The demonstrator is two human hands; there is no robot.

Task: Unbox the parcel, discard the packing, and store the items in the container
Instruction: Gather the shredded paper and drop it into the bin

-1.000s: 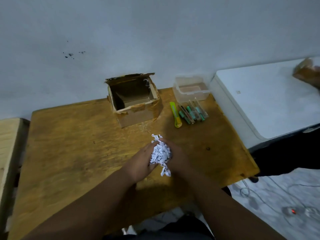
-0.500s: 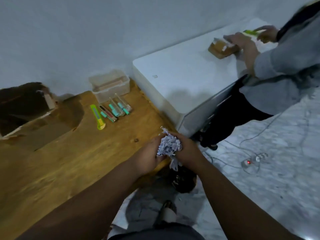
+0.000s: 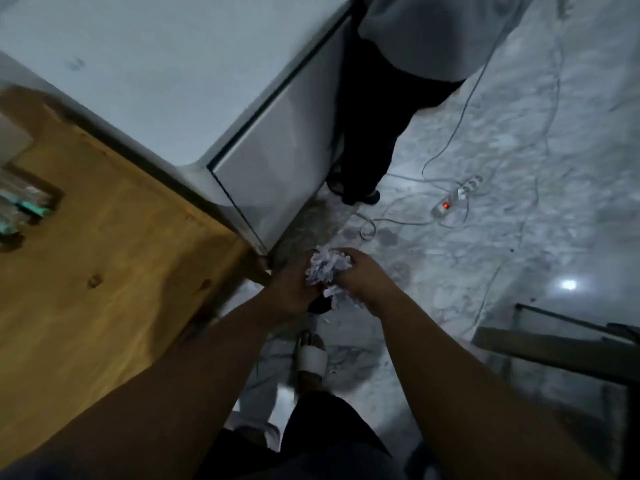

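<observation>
I am cupping a wad of shredded paper (image 3: 327,270) between my left hand (image 3: 294,289) and right hand (image 3: 362,277), both closed around it, out past the worktop (image 3: 114,258) corner and above the floor (image 3: 519,237). It is looking feather-light, soft and loose, strands already straggling below, so I am judging it needs enclosing from both sides, not pinching.

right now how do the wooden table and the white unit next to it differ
The wooden table has a warm brown top with visible grain and knots; the white unit has a plain pale top. A few items sit at the table's far left edge; the visible part of the unit's top is bare. The unit shows a flat grey front panel; the table shows only a thin edge. Both stand side by side.
</observation>
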